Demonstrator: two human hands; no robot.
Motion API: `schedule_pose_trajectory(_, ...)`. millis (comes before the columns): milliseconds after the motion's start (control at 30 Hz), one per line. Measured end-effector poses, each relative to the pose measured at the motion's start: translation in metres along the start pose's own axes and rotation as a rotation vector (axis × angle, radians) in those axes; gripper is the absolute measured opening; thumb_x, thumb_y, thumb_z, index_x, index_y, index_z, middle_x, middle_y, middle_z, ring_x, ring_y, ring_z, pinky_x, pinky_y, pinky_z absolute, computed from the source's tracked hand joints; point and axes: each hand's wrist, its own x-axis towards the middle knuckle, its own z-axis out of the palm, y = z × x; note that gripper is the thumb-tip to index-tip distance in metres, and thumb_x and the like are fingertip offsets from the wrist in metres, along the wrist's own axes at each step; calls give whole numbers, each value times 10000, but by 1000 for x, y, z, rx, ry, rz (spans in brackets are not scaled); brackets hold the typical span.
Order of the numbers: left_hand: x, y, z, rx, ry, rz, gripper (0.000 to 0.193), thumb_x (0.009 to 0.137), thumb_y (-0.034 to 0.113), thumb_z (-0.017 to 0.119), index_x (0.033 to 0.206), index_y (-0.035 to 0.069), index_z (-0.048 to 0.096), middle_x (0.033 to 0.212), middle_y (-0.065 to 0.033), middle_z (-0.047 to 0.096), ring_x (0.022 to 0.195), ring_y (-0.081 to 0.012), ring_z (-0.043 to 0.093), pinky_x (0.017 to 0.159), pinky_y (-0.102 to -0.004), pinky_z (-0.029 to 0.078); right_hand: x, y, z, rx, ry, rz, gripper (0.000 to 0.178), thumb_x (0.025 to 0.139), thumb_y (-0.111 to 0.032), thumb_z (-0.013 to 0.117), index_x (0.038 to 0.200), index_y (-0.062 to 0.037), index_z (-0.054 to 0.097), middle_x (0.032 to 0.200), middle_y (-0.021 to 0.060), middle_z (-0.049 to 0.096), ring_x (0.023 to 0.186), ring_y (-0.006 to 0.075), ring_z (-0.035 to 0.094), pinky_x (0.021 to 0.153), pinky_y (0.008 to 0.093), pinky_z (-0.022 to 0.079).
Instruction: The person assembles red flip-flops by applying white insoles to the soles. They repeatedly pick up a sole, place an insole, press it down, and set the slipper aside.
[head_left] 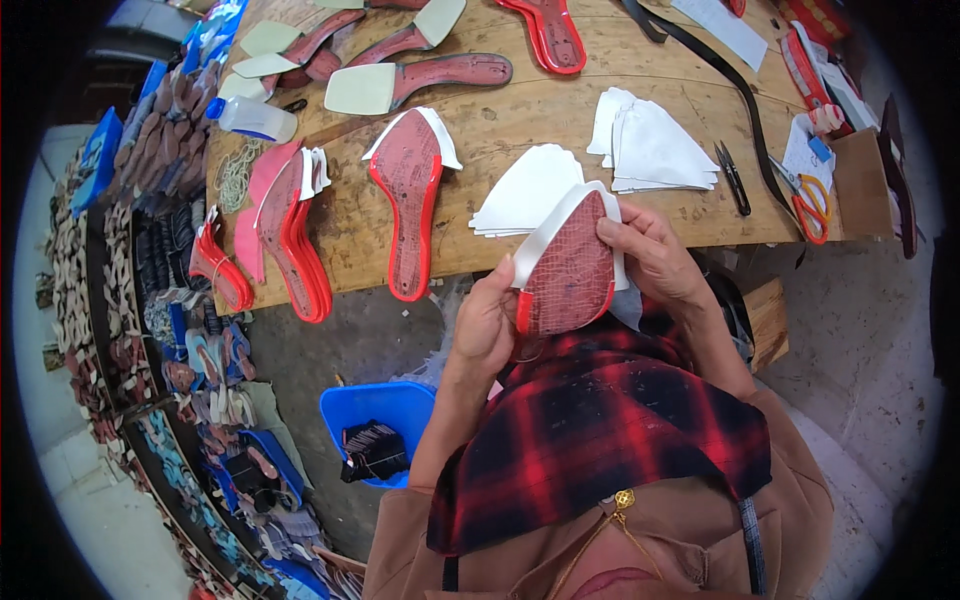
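Between my two hands I hold up a shoe insole (pixel 568 265), reddish-brown with a red edge and a white lining piece wrapped around its toe. My left hand (pixel 485 315) grips its left side, thumb on the white border. On the right, the thumb of my right hand (pixel 655 255) presses on the toe's upper face while the fingers go behind it. Just beyond the insole lies a pile of white lining pieces (pixel 530 188). A second pile of white pieces (pixel 660 145) is farther right. To the left, an insole with a white toe piece (pixel 408 190) rests on the table.
Stacked red-edged insoles (pixel 295 245) stand at the wooden table's (pixel 480 95) left edge, near a plastic bottle (pixel 255 118). Black thread snips (pixel 733 178) and orange-handled scissors (pixel 808 205) lie at right. A blue bin (pixel 350 405) stands below the table. Shoe racks (pixel 130 300) fill the left.
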Motion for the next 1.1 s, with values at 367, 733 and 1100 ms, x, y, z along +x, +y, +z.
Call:
schedule_pose_trajectory(367, -9, -9, -13, 909, 203, 398, 613, 890, 392, 677, 1271, -66, 531, 1012, -120, 670, 902, -185, 633, 776, -317, 496, 13, 15, -3, 40, 171, -98, 312, 986, -143, 560, 1251, 22, 579, 1095, 56, 676, 940, 88, 634, 855, 253, 515)
schedule_pose_trajectory(733, -4, 12, -20, 1629, 482, 996, 907, 724, 233, 837, 1394, -8, 274, 1182, -277, 589, 1026, -435, 633, 824, -479, 520, 40, -14, 39, 116, 1, -119, 311, 1007, -183, 535, 1264, -8, 543, 1088, 57, 670, 948, 103, 642, 868, 275, 512)
schedule_pose_trajectory(1100, -6, 14, 15, -465, -342, -288, 493, 1022, 449, 397, 1303, 50, 464, 805, -59, 427, 542, -87, 362, 438, -195, 334, 71, -45, 48, -899, 512, -1024, 329, 953, -252, 590, 1192, -29, 554, 1127, 120, 607, 1063, 262, 570, 940, 384, 437)
